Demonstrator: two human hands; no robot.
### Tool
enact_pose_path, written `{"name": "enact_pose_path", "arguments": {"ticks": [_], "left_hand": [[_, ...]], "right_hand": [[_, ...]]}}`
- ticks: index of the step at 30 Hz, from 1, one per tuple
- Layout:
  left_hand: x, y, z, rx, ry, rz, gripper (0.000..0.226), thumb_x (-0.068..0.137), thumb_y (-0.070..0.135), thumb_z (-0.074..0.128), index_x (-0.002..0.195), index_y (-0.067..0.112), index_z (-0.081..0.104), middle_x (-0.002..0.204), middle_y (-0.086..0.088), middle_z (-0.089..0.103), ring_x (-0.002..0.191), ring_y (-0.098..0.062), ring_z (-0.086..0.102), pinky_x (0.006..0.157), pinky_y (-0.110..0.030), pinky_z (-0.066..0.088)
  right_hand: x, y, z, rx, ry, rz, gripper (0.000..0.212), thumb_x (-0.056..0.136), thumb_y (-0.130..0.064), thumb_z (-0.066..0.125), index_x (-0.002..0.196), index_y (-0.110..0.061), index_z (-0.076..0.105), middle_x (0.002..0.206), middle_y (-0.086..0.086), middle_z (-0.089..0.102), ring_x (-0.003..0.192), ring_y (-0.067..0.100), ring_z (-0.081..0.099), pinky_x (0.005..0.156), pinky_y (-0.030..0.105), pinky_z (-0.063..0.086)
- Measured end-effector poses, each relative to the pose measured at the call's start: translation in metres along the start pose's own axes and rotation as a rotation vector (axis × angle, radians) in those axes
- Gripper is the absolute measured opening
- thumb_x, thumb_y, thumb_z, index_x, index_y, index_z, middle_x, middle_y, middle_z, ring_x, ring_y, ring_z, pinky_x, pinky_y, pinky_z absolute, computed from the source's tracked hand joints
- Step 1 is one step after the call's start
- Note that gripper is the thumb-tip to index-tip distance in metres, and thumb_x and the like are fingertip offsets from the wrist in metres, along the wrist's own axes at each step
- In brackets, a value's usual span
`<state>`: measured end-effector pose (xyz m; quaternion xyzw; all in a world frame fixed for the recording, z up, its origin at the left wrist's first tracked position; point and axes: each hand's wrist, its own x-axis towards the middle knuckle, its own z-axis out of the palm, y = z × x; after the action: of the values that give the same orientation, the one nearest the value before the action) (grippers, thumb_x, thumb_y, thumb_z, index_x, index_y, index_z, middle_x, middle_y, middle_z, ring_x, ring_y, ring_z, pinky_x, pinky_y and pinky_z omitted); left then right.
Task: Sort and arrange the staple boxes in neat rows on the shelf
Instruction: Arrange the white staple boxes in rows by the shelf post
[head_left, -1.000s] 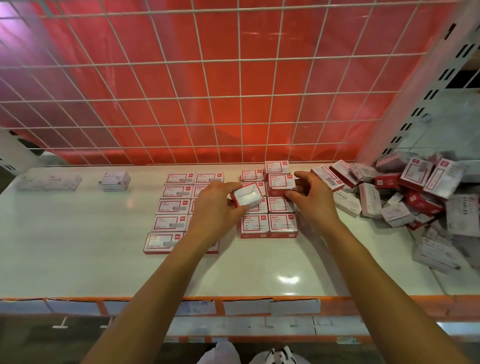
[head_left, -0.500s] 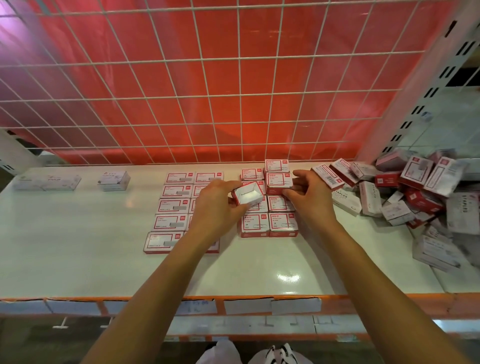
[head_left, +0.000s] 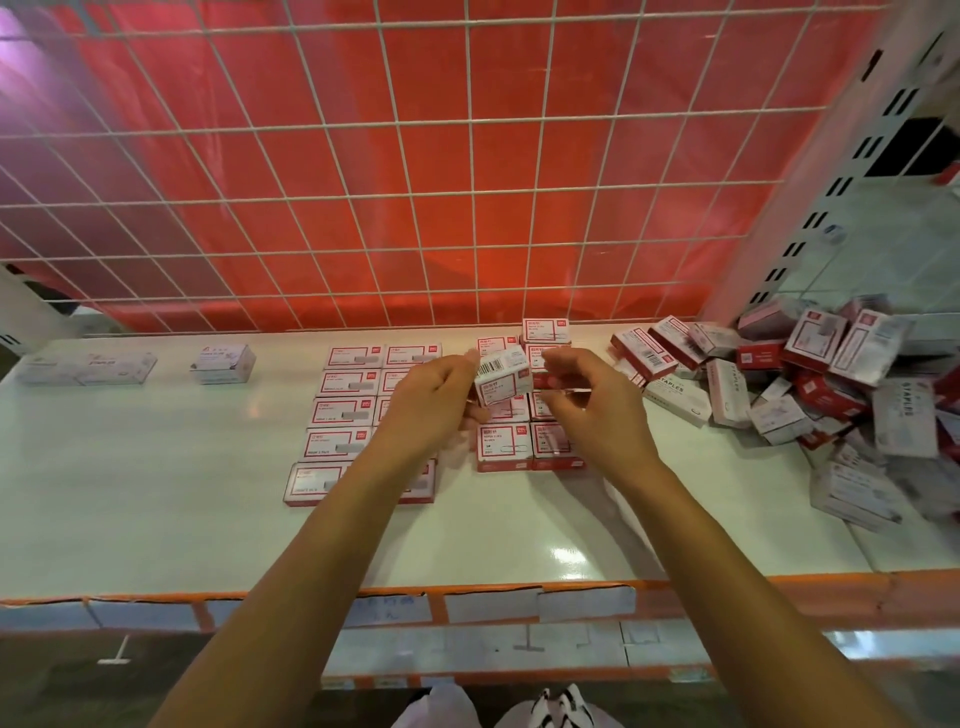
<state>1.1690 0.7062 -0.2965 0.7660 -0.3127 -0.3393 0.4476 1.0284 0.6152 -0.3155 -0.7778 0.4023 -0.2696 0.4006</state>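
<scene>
Our left hand (head_left: 431, 410) grips a small white-and-red cardboard staple box (head_left: 503, 383), lifted off the surface and tilted so its barcode end faces up. Our right hand (head_left: 592, 415) hangs just beside it, fingers curled toward the box; we cannot tell whether they touch or hold anything.

Under the left hand, a block of flat red-bordered white boxes (head_left: 340, 415) lies in neat rows. A second tight block of red-sided boxes (head_left: 506, 447) lies under the right hand, with a raised stacked box (head_left: 545, 330) at its far end. Beyond the right hand sprawls a loose heap of mixed red and white boxes (head_left: 831, 384). Well beyond the left hand sit a short pale grey box (head_left: 223, 364) and a long pale grey box (head_left: 88, 366), apart from each other.

All rest on a glossy white shelf board (head_left: 156, 493), whose orange front edge (head_left: 779, 587) carries paper labels. Behind it rises a white wire grid (head_left: 467, 218) backed by red sheeting (head_left: 363, 156). A white slotted upright (head_left: 789, 208) stands above the heap.
</scene>
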Motion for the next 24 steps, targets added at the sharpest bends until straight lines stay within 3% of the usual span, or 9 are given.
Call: {"name": "enact_pose_path", "arguments": {"ticks": [4, 8, 13, 15, 19, 24], "left_hand": [[-0.003, 0.004, 0.003, -0.066, 0.008, -0.052, 0.036, 0.100, 0.047, 0.033, 0.091, 0.027, 0.062, 0.088, -0.002, 0.073, 0.073, -0.017, 0.069, 0.078, -0.036, 0.057], [-0.005, 0.004, 0.006, -0.088, -0.010, -0.107, 0.037, 0.100, 0.049, 0.032, 0.093, 0.026, 0.061, 0.088, -0.002, 0.073, 0.065, -0.013, 0.067, 0.068, -0.026, 0.055], [-0.006, 0.002, 0.005, -0.065, -0.029, -0.153, 0.044, 0.099, 0.053, 0.031, 0.083, 0.026, 0.063, 0.080, -0.003, 0.073, 0.061, -0.014, 0.065, 0.076, -0.035, 0.055], [-0.006, 0.002, 0.005, -0.054, -0.033, -0.168, 0.046, 0.098, 0.054, 0.031, 0.083, 0.025, 0.064, 0.080, -0.003, 0.073, 0.061, -0.014, 0.065, 0.075, -0.035, 0.056], [-0.006, 0.001, 0.008, 0.013, -0.024, -0.137, 0.045, 0.099, 0.053, 0.028, 0.083, 0.029, 0.062, 0.078, 0.001, 0.072, 0.061, -0.010, 0.067, 0.058, -0.022, 0.055], [-0.009, 0.000, 0.014, 0.299, -0.011, 0.059, 0.040, 0.103, 0.039, 0.030, 0.105, 0.020, 0.065, 0.097, 0.001, 0.070, 0.079, -0.012, 0.066, 0.067, -0.019, 0.050]], "right_hand": [[-0.007, -0.004, 0.001, 0.073, -0.101, 0.010, 0.050, 0.087, -0.006, 0.063, 0.132, -0.022, 0.051, 0.110, -0.009, 0.061, 0.097, 0.004, 0.058, 0.078, 0.013, 0.051], [-0.012, -0.003, 0.002, 0.157, -0.139, 0.019, 0.051, 0.088, -0.011, 0.064, 0.134, -0.026, 0.048, 0.117, -0.008, 0.061, 0.096, 0.002, 0.060, 0.068, 0.008, 0.051], [-0.019, -0.001, -0.002, 0.145, -0.193, -0.067, 0.066, 0.084, -0.004, 0.066, 0.129, -0.046, 0.043, 0.113, -0.013, 0.059, 0.092, -0.001, 0.060, 0.072, 0.010, 0.051], [-0.020, 0.002, -0.002, 0.110, -0.183, -0.093, 0.063, 0.084, -0.002, 0.066, 0.130, -0.040, 0.046, 0.118, -0.007, 0.061, 0.092, 0.001, 0.061, 0.078, 0.013, 0.052], [-0.020, 0.006, -0.003, 0.028, -0.154, -0.094, 0.058, 0.085, -0.007, 0.066, 0.134, -0.031, 0.049, 0.115, -0.009, 0.062, 0.093, -0.002, 0.060, 0.080, 0.008, 0.049], [-0.016, 0.013, -0.011, -0.047, -0.090, -0.114, 0.054, 0.082, -0.015, 0.071, 0.132, -0.028, 0.053, 0.113, -0.003, 0.059, 0.091, 0.006, 0.058, 0.084, 0.021, 0.052]]}}
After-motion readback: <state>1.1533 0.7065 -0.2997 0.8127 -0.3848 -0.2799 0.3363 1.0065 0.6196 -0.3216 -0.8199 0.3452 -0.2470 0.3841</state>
